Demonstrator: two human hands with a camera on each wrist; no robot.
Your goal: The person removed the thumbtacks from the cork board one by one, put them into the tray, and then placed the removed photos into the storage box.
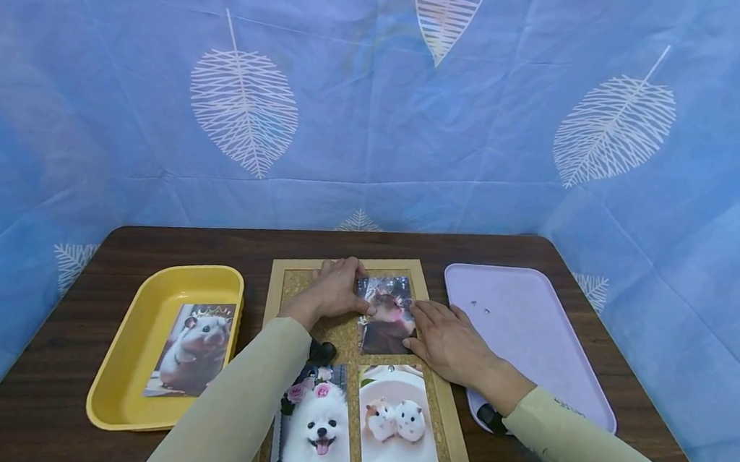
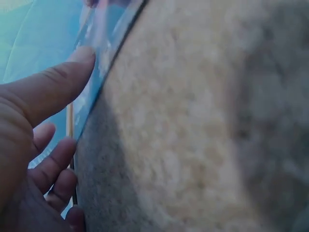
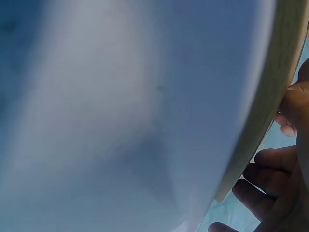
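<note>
A photo card of a small animal in pinkish light (image 1: 385, 326) lies on the upper right of a wood-framed corkboard (image 1: 348, 338). My left hand (image 1: 337, 290) is at its left side, the thumb touching the card's left edge and the other fingers over the upper board. At the card's right edge rests my right hand (image 1: 449, 342), its fingers and thumb spread along the side and frame. Below are a white dog photo (image 1: 322, 430) and a photo of two hamsters (image 1: 399, 425). My left forearm hides part of the board.
A yellow tray (image 1: 121, 356) on the left holds a photo of a crowned hamster (image 1: 194, 351). To the right lies a lilac tray (image 1: 532, 331) with a few tiny pins (image 1: 487, 311). Everything is on a dark wooden table (image 1: 167, 244) before a blue leaf-print cloth (image 1: 366, 115).
</note>
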